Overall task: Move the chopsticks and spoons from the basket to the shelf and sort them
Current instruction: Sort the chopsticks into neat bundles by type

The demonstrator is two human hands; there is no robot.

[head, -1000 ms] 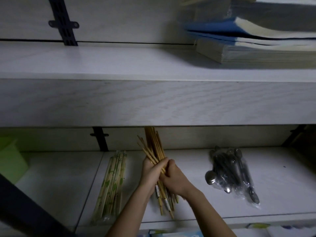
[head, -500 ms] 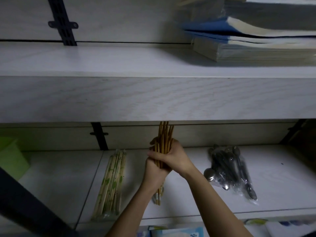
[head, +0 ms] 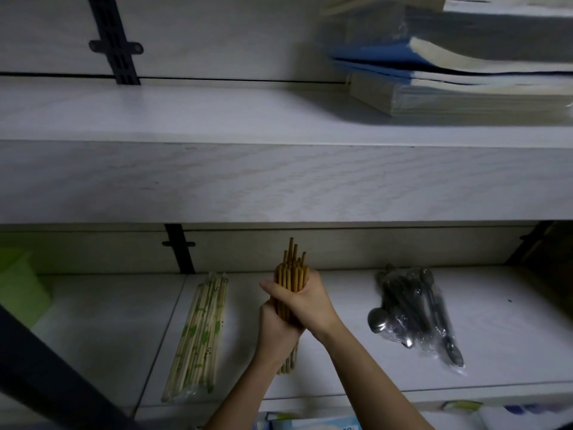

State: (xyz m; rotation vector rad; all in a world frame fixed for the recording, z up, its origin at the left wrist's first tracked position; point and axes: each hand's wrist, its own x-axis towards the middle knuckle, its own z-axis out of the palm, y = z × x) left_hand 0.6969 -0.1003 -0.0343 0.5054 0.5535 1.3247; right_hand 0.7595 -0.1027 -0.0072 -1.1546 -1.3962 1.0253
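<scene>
Two shelves: the upper shelf point(head: 186, 181) carries stacked books point(head: 465, 82); the lower shelf point(head: 511, 336) holds bagged spoons point(head: 415, 308) right, wrapped chopsticks point(head: 198, 336) left. Between them, left hand point(head: 276, 333) and right hand point(head: 305, 302) clasp a brown chopstick bundle point(head: 291, 274) upright, fingers wrapped around it.

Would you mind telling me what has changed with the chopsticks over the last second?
The splayed brown chopsticks were squared into a tight bundle; the right hand shifted over the left hand. The wrapped chopsticks and bagged spoons stayed put.
</scene>
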